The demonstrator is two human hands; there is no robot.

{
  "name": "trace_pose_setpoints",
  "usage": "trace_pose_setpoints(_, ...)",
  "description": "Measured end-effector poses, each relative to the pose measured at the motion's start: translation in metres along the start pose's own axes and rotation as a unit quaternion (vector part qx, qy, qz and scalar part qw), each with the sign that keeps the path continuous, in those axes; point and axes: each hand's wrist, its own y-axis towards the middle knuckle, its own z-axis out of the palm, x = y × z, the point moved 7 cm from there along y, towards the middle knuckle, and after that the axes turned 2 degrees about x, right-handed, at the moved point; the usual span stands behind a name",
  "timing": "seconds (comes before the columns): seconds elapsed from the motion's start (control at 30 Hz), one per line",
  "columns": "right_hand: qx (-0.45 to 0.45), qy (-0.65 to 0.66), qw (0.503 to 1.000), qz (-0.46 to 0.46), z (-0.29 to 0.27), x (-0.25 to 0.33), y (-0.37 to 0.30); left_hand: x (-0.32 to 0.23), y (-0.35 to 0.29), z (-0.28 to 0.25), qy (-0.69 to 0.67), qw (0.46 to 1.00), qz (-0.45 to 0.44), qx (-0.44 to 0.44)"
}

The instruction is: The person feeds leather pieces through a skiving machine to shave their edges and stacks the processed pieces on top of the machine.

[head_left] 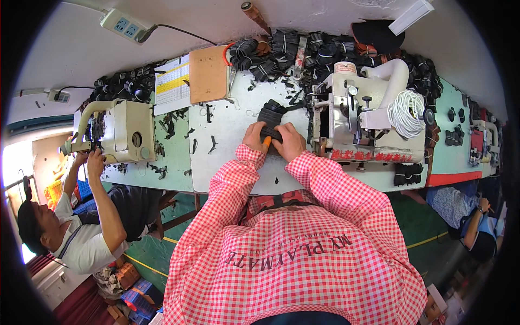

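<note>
A bundle of flat black strips [270, 118] lies on the white tabletop in front of me, its far end toward the wall. My left hand [253, 137] grips its near left side with bent fingers. From the right, my right hand [291, 142] closes on the same near end, thumb toward the left hand. Between the two hands a small orange piece [267, 141] shows; its kind cannot be made out. Whatever lies under my palms is hidden. Black scraps [212, 143] are scattered to the left of the bundle.
A cream sewing machine [374, 119] with a white cord coil [406, 114] stands close on my right. At the far left a co-worker [81, 227] handles another machine [124, 130]. Tied black bundles [284, 46], a brown clipboard [209, 76] and orange-handled scissors [229, 62] line the back.
</note>
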Motion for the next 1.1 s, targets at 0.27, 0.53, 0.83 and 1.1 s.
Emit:
trace_pose_setpoints(0.27,-0.029,0.088,0.995,-0.047,-0.019,0.033,-0.017,-0.010,-0.045,-0.020,-0.295,0.930,-0.213,-0.060)
trace_pose_setpoints(0.53,0.022,0.234,0.966,-0.106,-0.097,0.086,-0.054,-0.090,-0.037,-0.059,-0.413,0.897,-0.157,0.006)
trace_pose_setpoints(0.83,0.084,0.363,0.928,-0.007,-0.170,0.047,-0.083,-0.175,-0.032,-0.045,-0.409,0.896,-0.101,0.141)
trace_pose_setpoints(1.1,0.039,0.324,0.945,-0.025,-0.215,0.012,-0.105,-0.222,-0.029,0.000,-0.378,0.903,-0.093,0.184)
